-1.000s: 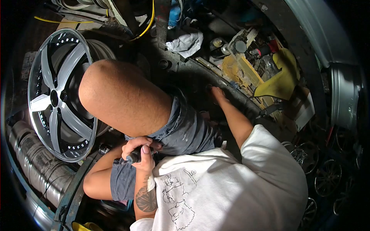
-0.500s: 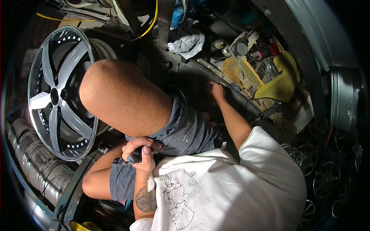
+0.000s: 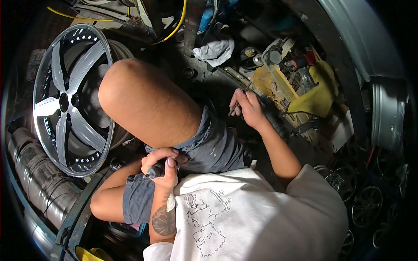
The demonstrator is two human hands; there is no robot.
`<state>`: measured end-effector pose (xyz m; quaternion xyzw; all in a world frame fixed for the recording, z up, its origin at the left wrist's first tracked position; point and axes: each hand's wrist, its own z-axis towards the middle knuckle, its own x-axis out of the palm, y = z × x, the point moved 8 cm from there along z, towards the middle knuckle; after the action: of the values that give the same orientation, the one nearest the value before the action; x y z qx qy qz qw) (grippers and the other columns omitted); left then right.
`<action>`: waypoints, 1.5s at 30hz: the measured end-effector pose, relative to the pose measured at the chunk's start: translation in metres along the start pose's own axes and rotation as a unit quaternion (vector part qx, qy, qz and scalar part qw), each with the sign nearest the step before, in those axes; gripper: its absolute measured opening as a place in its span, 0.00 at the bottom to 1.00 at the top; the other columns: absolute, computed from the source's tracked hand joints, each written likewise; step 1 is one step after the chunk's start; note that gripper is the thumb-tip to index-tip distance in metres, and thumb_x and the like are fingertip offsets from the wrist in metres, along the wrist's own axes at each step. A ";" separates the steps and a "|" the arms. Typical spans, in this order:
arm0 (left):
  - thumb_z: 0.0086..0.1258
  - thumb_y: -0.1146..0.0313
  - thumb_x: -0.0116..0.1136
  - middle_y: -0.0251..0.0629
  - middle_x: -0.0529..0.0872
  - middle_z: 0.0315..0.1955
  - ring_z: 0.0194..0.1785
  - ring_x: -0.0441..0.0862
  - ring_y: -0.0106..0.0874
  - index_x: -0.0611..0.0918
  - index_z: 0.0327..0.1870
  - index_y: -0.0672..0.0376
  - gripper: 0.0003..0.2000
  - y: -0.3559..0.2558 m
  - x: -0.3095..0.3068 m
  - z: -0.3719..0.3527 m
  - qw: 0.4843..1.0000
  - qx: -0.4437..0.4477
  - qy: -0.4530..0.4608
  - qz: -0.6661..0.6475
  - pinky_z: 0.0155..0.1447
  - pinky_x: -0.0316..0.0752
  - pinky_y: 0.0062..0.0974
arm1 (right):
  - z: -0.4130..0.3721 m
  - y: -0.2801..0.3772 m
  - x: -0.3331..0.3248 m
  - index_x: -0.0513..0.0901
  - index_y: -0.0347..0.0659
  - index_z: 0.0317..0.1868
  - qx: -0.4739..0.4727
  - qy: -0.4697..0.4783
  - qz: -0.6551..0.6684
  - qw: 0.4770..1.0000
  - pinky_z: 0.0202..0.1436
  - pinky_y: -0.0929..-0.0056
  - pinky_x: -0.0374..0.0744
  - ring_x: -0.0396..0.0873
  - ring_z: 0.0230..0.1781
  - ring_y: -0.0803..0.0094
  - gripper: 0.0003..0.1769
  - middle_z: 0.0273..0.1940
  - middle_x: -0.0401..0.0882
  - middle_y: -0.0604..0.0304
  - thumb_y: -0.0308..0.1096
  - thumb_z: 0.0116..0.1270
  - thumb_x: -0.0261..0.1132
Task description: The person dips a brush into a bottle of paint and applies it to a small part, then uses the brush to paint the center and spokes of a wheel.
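My left hand (image 3: 162,167), over my lap, is closed around a dark cylindrical handpiece (image 3: 156,170) with a narrow metal tip. Raised above the floor to the right of my knee, my right hand (image 3: 247,106) pinches a thin dark rod (image 3: 235,107); its exact kind is too small to tell. A large alloy wheel rim (image 3: 90,50) with silver and black spokes stands upright at the left, beside my bent knee.
Scattered clutter lies at the upper right: a yellow cloth (image 3: 320,93), a white rag (image 3: 215,51) and a red-and-black tool (image 3: 300,61). A ribbed metal cylinder (image 3: 41,178) sits below the rim. More rims (image 3: 366,206) are at the right.
My right hand has risen from the floor area with the thin rod now visible in its fingers. My left hand keeps its hold on the handpiece. The view has shifted slightly.
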<state>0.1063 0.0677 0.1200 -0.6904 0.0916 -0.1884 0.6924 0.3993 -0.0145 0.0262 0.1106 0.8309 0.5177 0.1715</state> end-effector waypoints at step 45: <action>0.39 0.67 0.68 0.29 0.70 0.17 0.22 0.71 0.30 0.84 0.60 0.47 0.35 -0.015 -0.009 -0.062 0.918 0.193 0.117 0.326 0.30 0.68 0.29 | -0.163 0.152 0.096 0.83 0.33 0.43 -0.528 0.257 -0.340 0.734 0.35 0.68 0.81 0.83 0.32 0.64 0.18 0.39 0.82 0.54 0.24 0.48 0.63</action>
<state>0.0726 0.0145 0.1320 -0.4482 0.3536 -0.0452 0.8198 0.2472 -0.0469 0.2121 -0.4253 0.4184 0.7890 0.1470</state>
